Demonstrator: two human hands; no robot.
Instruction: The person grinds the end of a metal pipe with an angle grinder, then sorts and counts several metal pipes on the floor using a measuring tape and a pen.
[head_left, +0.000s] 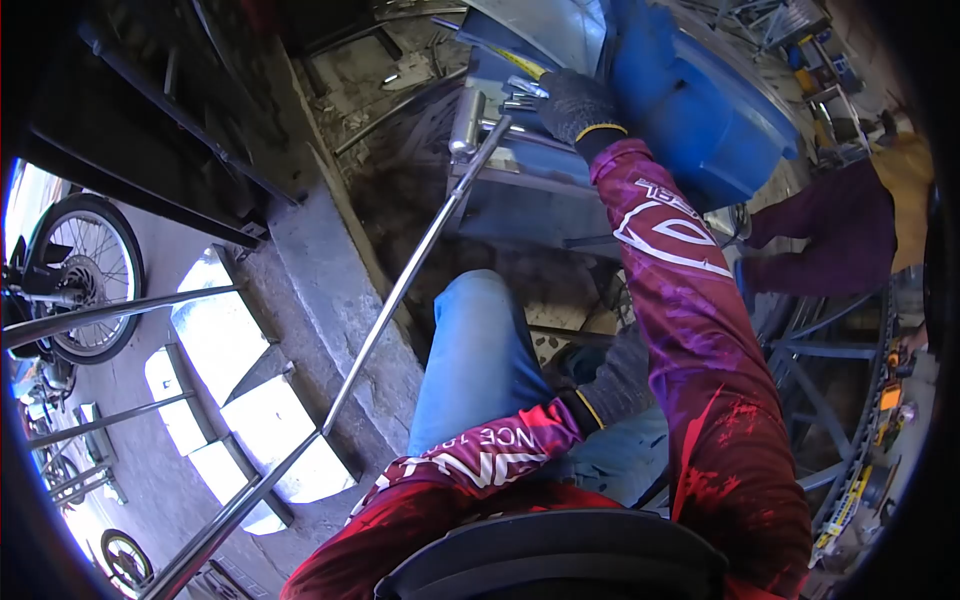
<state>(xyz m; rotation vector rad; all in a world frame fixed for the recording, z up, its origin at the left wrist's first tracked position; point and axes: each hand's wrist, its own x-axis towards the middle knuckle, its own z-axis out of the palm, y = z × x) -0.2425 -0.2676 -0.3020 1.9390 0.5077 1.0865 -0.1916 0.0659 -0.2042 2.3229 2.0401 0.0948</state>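
My right hand [580,105], in a dark grey knit glove with a yellow cuff edge, reaches over a blue metal table [545,165]. Its fingers curl down beside short shiny metal pieces [522,95] and a narrow yellow strip [520,63]; what they grip is hidden. My left hand [618,375], gloved the same way, lies low by my jeans, with its fingers hidden behind my right forearm. A metal cylinder [467,122] lies at the table's left edge, close to the top of a long shiny metal rod [400,285].
A large blue plastic container [690,100] stands right of the table. Another person's dark-clothed leg [825,235] is at the right. White-faced panels [235,340] and a motorcycle wheel [88,278] are at the left. A concrete ledge [335,270] runs beside my knee.
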